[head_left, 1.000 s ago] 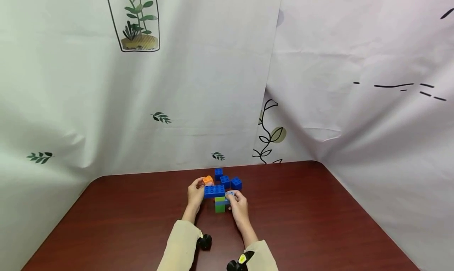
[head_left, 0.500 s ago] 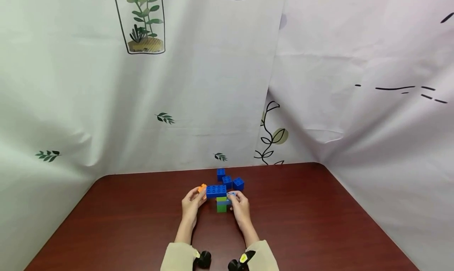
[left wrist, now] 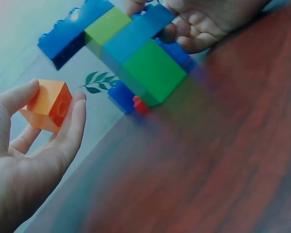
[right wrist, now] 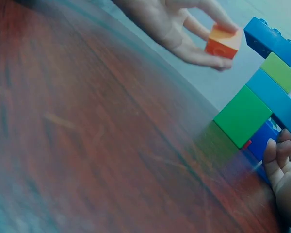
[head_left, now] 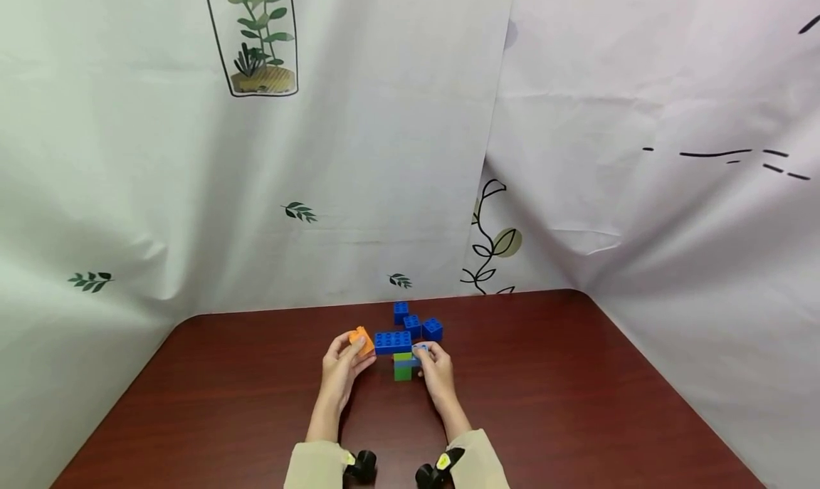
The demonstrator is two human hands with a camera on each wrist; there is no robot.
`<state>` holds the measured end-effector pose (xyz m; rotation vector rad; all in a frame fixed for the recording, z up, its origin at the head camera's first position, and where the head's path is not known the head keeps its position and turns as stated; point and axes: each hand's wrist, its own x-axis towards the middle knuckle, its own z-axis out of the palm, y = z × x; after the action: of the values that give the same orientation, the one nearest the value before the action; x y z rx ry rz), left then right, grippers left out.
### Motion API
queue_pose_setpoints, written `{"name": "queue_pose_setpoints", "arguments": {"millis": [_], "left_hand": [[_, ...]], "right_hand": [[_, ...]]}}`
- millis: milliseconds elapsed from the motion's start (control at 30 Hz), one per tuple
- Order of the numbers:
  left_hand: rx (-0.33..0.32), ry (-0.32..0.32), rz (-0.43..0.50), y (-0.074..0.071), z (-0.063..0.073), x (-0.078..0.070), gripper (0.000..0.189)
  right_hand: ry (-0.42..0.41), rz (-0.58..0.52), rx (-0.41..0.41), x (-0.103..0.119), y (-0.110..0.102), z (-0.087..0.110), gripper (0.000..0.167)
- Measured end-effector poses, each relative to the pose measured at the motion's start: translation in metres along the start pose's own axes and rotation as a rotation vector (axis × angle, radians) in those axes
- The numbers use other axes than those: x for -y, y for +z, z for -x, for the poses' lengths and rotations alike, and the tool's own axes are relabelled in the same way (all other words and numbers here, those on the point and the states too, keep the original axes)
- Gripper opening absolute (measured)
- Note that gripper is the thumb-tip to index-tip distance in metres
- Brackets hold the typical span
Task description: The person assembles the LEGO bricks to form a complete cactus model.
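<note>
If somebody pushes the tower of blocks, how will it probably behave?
It would probably tip easily: the long blue block overhangs the narrow green base block. The right hand, holding the light blue block, may steady it. Straight edges suggest stiffness.

Brick stack [head_left: 402, 364] on tbl [head_left: 576, 403] btwn L hand [head_left: 338, 369] & R hand [head_left: 438, 375], loose bricks [head_left: 413, 326] behind.

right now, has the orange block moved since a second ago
Yes: in the head view, the orange block in the left hand has moved left and down the picture, against the small blue bricks.
</note>
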<state>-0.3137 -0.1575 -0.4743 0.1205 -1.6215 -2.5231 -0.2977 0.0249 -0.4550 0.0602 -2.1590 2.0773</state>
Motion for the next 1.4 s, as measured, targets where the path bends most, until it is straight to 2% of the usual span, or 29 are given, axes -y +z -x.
{"name": "queue_pose_setpoints", "arguments": {"millis": [133, 300, 667, 1167, 1400], "left_hand": [[0.005, 0.009, 0.02, 0.0, 0.001, -0.01, 0.039], [0.047, 0.023, 0.039, 0.002, 0.003, -0.021, 0.04], [0.125, 0.024, 0.023, 0.01, 0.006, -0.036, 0.027], [0.145, 0.007, -0.172, 0.01, 0.007, -0.038, 0.038], [0.147, 0.023, -0.282, 0.01, 0.009, -0.039, 0.045]], "right_hand": [[-0.002, 0.009, 0.006, 0.0, 0.0, -0.001, 0.019], [-0.003, 0.002, 0.004, 0.0, -0.001, -0.002, 0.018], [-0.011, -0.02, 0.005, 0.002, -0.001, -0.005, 0.017], [0.009, -0.019, -0.005, 0.003, -0.001, -0.002, 0.017], [0.007, -0.022, -0.004, 0.003, 0.0, -0.001, 0.017]]}}
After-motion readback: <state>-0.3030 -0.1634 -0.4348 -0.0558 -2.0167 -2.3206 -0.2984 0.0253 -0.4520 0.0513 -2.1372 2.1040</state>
